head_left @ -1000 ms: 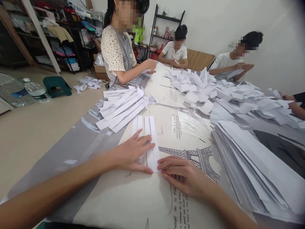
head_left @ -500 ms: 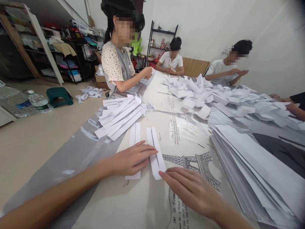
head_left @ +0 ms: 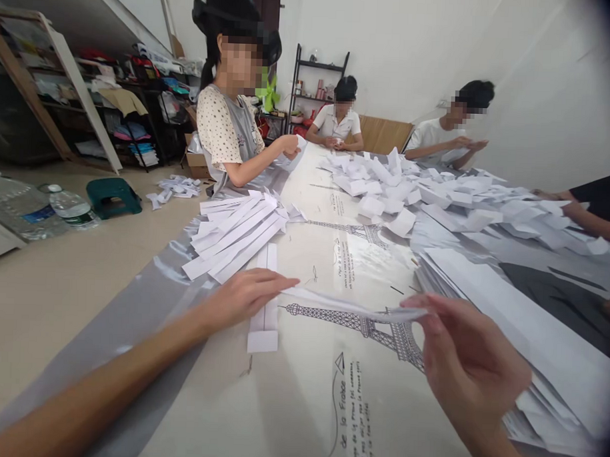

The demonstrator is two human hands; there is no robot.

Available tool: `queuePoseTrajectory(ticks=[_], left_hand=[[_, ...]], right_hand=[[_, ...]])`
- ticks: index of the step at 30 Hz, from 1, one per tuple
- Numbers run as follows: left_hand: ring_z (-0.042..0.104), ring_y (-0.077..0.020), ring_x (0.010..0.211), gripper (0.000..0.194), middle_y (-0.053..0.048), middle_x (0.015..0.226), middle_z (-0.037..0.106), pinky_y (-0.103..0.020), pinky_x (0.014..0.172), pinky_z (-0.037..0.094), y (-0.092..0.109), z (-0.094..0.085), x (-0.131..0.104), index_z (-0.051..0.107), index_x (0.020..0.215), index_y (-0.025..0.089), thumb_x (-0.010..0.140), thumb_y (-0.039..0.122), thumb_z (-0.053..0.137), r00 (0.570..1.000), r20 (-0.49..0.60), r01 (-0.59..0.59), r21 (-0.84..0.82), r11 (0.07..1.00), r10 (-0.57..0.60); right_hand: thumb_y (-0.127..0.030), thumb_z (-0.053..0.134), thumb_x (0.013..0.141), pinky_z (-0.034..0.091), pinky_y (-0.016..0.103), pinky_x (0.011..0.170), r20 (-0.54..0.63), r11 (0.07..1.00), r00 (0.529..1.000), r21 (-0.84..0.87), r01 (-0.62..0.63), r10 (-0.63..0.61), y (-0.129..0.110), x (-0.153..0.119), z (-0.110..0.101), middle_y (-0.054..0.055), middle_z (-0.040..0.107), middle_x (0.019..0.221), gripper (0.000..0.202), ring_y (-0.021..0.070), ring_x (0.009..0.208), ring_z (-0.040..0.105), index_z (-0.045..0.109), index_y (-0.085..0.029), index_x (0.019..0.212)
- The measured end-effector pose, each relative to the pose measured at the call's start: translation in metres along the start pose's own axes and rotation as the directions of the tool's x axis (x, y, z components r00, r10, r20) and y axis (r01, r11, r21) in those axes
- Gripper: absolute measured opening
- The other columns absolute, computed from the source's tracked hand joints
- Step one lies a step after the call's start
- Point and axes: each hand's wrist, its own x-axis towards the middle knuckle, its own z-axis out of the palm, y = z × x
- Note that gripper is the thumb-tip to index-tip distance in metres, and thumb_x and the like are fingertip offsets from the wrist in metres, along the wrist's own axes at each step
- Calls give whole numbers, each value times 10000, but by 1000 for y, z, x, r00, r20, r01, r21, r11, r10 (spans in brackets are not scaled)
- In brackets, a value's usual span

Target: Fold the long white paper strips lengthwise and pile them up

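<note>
The long, narrow folded strip of white paper [head_left: 350, 305] is off the table now, stretched almost level between your two hands above the Eiffel Tower print on the glossy cream tablecloth [head_left: 289, 401]. Your left hand [head_left: 242, 294] pinches its near end with the fingertips drawn together on the paper, and your right hand [head_left: 468, 361] grips the far end between thumb and fingers, palm turned toward you; holding both ends this way seems to keep the strip taut and its crease straight. Half a second ago that same strip lay flat on the cloth with your left fingers pressing on it and your right hand open beside it, so it has since been lifted and swung crosswise. The second folded white paper strip [head_left: 265, 300] stays flat on the cloth, partly under your left hand. Just beyond it sits a fanned pile of finished white folded strips [head_left: 235, 233], and to your right a thick stack of flat white sheets [head_left: 521, 329] lies within easy reach. Further up the table a heap of small folded white paper pieces [head_left: 411, 185] spreads between the other people, whose hands are busy with their own paper.
</note>
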Motion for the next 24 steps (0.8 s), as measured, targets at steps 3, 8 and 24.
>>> queuePoseTrajectory(ticks=[3, 8, 24], left_hand=[[710, -224, 1015, 374, -61, 1171, 748, -376, 851, 577, -27, -22, -9, 642, 1349, 274, 1087, 284, 376, 978, -151, 186, 312, 932, -144], [700, -274, 983, 378, -90, 1177, 725, -356, 721, 550, -83, -48, -35, 675, 1287, 285, 1064, 319, 371, 854, -375, 518, 548, 657, -360], [440, -339, 1439, 500, -99, 1614, 404, -530, 1165, 384, -119, -19, -50, 555, 1462, 258, 1037, 412, 342, 872, -93, 474, 405, 782, -481]], right_hand=[[-112, 616, 944, 647, 403, 771, 78, 994, 996, -106, -22, 30, 12, 12, -3, 55, 712, 1161, 466, 239, 1018, 710, 602, -289, 1374], [-268, 636, 948, 556, 335, 648, 61, 784, 998, -620, 36, 2, 55, 32, -44, 66, 744, 1069, 203, 189, 732, 709, 720, -224, 1127], [-550, 489, 813, 501, 487, 1006, 156, 376, 737, -916, -142, 658, 139, 22, -134, 151, 688, 1314, 610, 378, 1212, 635, 659, -180, 1267]])
